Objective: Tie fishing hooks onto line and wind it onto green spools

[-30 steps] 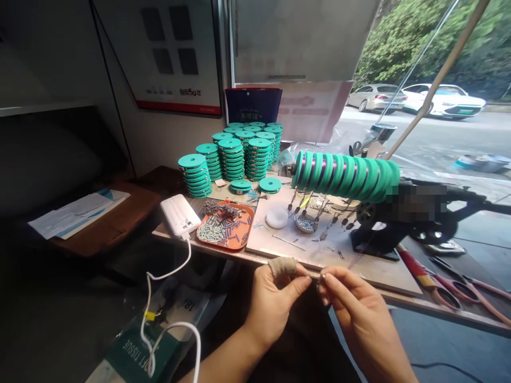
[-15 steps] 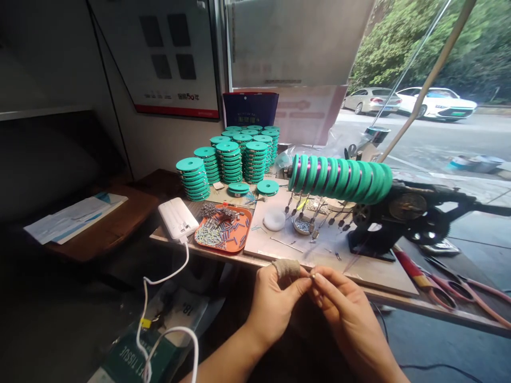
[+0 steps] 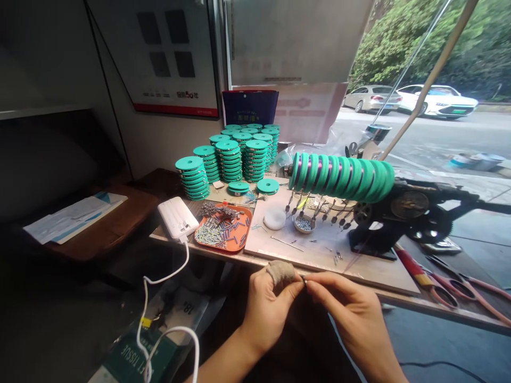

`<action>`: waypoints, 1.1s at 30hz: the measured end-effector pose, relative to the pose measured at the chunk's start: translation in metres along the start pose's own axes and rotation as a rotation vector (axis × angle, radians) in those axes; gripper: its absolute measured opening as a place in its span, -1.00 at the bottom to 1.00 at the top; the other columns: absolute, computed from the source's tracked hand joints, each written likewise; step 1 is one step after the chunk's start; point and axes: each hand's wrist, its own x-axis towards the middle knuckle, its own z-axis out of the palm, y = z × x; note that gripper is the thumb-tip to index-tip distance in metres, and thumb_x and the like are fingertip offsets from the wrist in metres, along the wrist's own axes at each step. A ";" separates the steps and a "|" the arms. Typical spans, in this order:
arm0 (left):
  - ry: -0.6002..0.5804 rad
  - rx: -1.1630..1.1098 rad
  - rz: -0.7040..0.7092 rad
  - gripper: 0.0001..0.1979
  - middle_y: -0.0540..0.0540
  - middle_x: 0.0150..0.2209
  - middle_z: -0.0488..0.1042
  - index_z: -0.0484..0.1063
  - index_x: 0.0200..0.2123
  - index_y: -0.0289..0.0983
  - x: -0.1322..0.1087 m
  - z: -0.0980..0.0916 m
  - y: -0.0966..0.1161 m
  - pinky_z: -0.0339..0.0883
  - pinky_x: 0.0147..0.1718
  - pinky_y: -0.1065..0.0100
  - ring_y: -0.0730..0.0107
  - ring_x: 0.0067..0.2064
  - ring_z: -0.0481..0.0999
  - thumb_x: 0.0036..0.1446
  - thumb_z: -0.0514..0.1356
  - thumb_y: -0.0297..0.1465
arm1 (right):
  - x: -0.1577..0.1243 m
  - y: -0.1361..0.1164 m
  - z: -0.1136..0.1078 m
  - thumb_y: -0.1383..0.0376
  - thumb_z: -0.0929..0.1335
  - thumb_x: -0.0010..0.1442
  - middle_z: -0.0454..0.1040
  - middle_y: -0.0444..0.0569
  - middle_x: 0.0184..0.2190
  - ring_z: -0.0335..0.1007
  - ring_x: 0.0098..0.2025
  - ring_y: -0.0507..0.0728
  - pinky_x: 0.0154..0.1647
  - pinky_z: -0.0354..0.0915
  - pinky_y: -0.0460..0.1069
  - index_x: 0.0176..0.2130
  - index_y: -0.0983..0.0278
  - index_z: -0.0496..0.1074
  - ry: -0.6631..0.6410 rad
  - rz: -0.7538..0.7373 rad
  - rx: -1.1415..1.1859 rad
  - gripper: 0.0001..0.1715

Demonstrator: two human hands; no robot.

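Observation:
My left hand (image 3: 267, 306), with a tan cloth wrap on its forefinger, and my right hand (image 3: 351, 314) meet at their fingertips just below the table's front edge. Both pinch a tiny item I cannot make out, with a thin line running up toward the winding machine (image 3: 399, 218). That machine carries a row of green spools (image 3: 343, 178) wound with purple line, and small weights hang under them.
Stacks of green spools (image 3: 231, 157) stand at the back. An orange tray (image 3: 223, 231) of small tubes, a white power bank (image 3: 175, 217) with its cable, a white disc (image 3: 274, 218) and a small dish (image 3: 304, 223) lie on the table. Red-handled scissors (image 3: 459, 290) lie at right.
My hands have drawn closer together, the right fingertips moving left to meet the left thumb. The view has shifted slightly.

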 end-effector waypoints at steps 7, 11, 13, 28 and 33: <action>0.031 -0.053 -0.053 -0.89 -0.06 -0.49 0.48 0.46 -0.49 -0.31 -0.003 0.000 -0.004 0.29 -0.36 0.40 0.38 -0.41 0.42 0.00 0.21 -0.38 | 0.001 -0.001 0.002 0.17 0.37 0.00 0.47 -0.08 -0.54 0.39 -0.47 0.09 -0.44 0.33 -0.10 -0.47 0.28 0.47 -0.058 0.043 0.049 -0.79; 0.051 -0.109 -0.094 -0.90 -0.07 -0.49 0.49 0.46 -0.47 -0.32 -0.002 0.000 -0.006 0.31 -0.36 0.39 0.37 -0.41 0.43 -0.02 0.22 -0.39 | 0.001 0.000 0.003 0.18 0.38 -0.01 0.49 -0.07 -0.49 0.41 -0.43 0.11 -0.39 0.33 -0.08 -0.44 0.28 0.47 -0.059 0.067 0.086 -0.80; 0.050 -0.125 -0.095 -0.90 -0.07 -0.49 0.48 0.46 -0.47 -0.32 -0.002 0.000 -0.006 0.31 -0.37 0.40 0.38 -0.41 0.43 -0.02 0.22 -0.39 | 0.000 0.001 0.005 0.18 0.38 0.00 0.49 -0.08 -0.50 0.41 -0.43 0.10 -0.39 0.33 -0.09 -0.44 0.28 0.47 -0.074 0.076 0.098 -0.80; 0.049 -0.094 -0.068 -0.84 -0.05 -0.52 0.45 0.45 -0.51 -0.32 -0.004 0.000 -0.004 0.29 -0.38 0.39 0.39 -0.43 0.41 0.00 0.21 -0.34 | 0.001 -0.001 0.004 0.15 0.38 -0.01 0.47 -0.07 -0.54 0.38 -0.46 0.10 -0.41 0.32 -0.09 -0.48 0.29 0.46 -0.055 0.081 0.084 -0.76; 0.050 -0.068 -0.062 -0.84 -0.06 -0.51 0.45 0.46 -0.50 -0.32 -0.003 0.000 -0.005 0.29 -0.38 0.37 0.37 -0.42 0.41 0.00 0.21 -0.33 | 0.001 -0.001 0.004 0.16 0.37 0.00 0.47 -0.06 -0.54 0.38 -0.46 0.10 -0.43 0.32 -0.08 -0.48 0.29 0.46 -0.065 0.068 0.067 -0.77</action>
